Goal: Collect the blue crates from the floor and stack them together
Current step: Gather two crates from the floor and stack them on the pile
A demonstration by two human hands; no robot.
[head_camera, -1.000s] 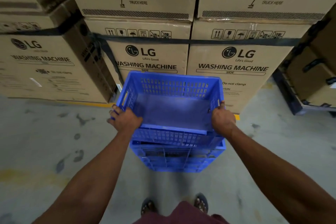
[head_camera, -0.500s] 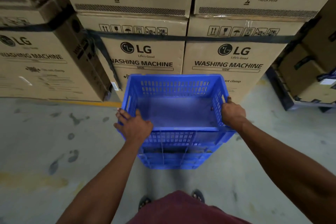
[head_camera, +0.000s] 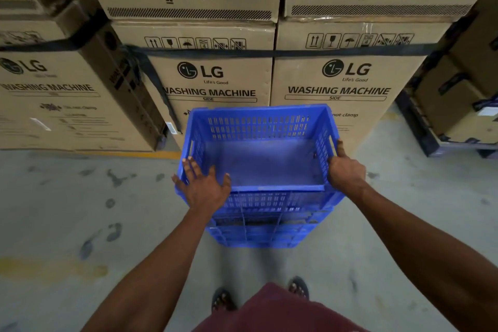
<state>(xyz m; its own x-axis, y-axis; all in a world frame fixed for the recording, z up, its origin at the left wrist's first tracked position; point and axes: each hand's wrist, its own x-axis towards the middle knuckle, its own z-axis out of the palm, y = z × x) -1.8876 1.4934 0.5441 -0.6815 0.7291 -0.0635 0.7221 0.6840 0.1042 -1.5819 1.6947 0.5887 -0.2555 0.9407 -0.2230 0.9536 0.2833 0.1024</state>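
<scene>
An empty blue crate [head_camera: 258,121] with slotted walls sits on top of a stack of blue crates [head_camera: 256,234] standing on the concrete floor just in front of my feet. My left hand [head_camera: 204,186] lies flat with spread, straight fingers over the top crate's near left corner. My right hand [head_camera: 345,172] grips the crate's right rim, thumb along the outer wall and fingers curled over the edge. The lower crates are mostly hidden under the top one.
Tall cardboard washing-machine boxes [head_camera: 215,75] stand directly behind the stack, bound by a black strap. More boxes [head_camera: 59,94] stand to the left, and boxes on a dark pallet [head_camera: 420,129] to the right. Grey stained floor [head_camera: 80,210] spreads left and right.
The top crate has come down level onto the stack. My left hand has let go of the rim and now lies open on the corner; my right hand keeps its grip.
</scene>
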